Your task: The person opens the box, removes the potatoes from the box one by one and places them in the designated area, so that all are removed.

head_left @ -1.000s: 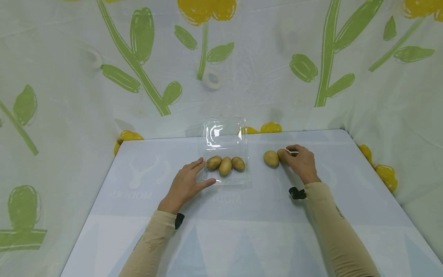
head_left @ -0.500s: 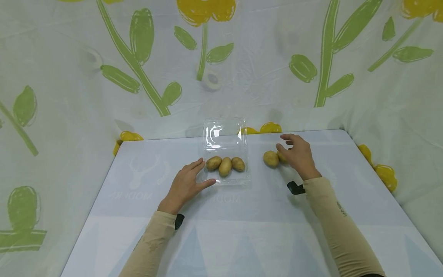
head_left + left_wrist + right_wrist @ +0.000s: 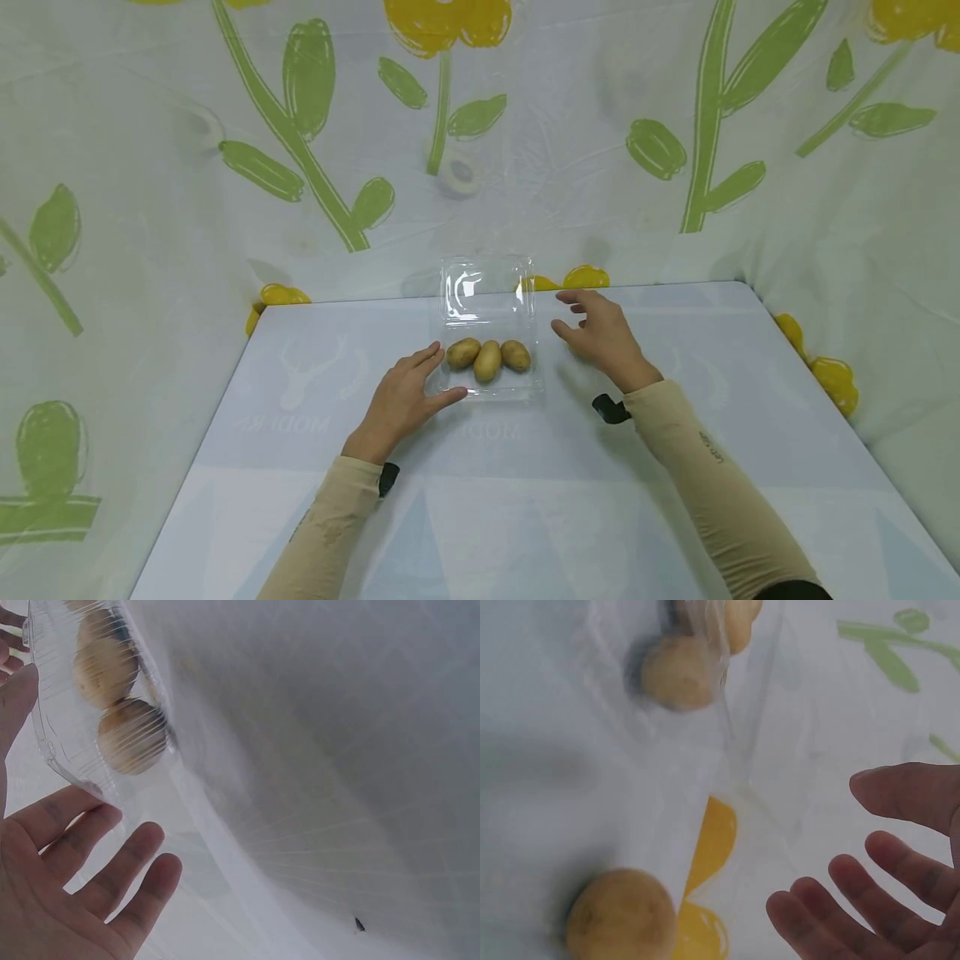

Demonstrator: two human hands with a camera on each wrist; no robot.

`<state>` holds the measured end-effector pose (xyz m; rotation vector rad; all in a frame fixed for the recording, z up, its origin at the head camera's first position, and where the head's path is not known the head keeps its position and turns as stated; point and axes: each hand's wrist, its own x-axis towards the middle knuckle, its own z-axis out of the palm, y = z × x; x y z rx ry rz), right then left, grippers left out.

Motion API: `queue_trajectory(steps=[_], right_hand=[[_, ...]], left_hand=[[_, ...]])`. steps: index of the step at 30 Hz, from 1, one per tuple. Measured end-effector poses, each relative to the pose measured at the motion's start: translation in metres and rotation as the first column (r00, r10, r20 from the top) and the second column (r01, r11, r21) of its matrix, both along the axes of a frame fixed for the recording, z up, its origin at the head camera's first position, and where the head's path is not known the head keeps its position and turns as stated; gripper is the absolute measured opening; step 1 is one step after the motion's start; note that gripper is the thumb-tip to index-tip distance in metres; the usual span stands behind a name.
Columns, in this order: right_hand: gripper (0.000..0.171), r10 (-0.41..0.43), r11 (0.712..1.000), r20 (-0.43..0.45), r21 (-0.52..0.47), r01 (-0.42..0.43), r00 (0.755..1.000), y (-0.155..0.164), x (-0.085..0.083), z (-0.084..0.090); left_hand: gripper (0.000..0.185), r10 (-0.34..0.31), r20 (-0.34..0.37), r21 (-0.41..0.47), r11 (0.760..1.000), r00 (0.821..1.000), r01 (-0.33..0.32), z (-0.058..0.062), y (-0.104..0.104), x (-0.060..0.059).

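Note:
A clear plastic clamshell tray (image 3: 497, 394) stands mid-table with its lid (image 3: 487, 287) raised at the back. Three potatoes (image 3: 488, 359) lie side by side in it. My left hand (image 3: 405, 400) lies flat on the table, its straight fingers against the tray's front left corner. My right hand (image 3: 600, 333) hovers open just right of the tray, fingers spread and empty. It hides the loose potatoes in the head view. The right wrist view shows one loose potato (image 3: 620, 915) on the table below the right hand (image 3: 885, 877). The left wrist view shows the left hand (image 3: 67, 892) beside the tray (image 3: 52, 750).
A pale printed table (image 3: 525, 500) carries everything. A flower-patterned sheet (image 3: 675, 167) closes off the back and both sides. The table's right rear corner (image 3: 746, 287) lies beyond my right hand.
My right hand has left the loose potatoes, opened and moved left toward the tray's right side. The left hand and the tray have stayed put.

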<state>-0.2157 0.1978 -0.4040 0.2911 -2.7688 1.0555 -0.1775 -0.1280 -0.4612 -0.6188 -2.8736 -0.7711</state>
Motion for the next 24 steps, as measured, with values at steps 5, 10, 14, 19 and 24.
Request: queue_trajectory(steps=[5,10,14,19,24], right_hand=[[0.047,0.059,0.998,0.008,0.012,-0.06,0.998,-0.019,0.003,0.003],[0.048,0.121,0.992,0.019,0.044,-0.121,0.992,-0.034,0.004,0.001],[0.048,0.145,0.987,0.032,0.06,-0.146,0.989,-0.043,0.003,-0.003],[0.049,0.16,0.986,0.06,0.035,-0.162,0.985,-0.051,0.001,-0.008],[0.049,0.16,0.985,0.105,0.045,-0.166,0.981,-0.059,-0.001,-0.01]], left_hand=[[0.087,-0.002,-0.004,-0.002,1.0,1.0,0.002,-0.001,0.0,-0.001],[0.088,0.0,-0.003,-0.006,1.0,1.0,0.0,-0.003,0.0,-0.002],[0.088,-0.002,-0.004,0.0,1.0,1.0,0.002,-0.003,0.0,-0.002],[0.087,0.002,0.007,0.002,1.0,1.0,-0.002,-0.002,0.0,-0.002],[0.087,-0.003,0.001,0.009,1.0,1.0,0.003,-0.002,-0.001,-0.001]])
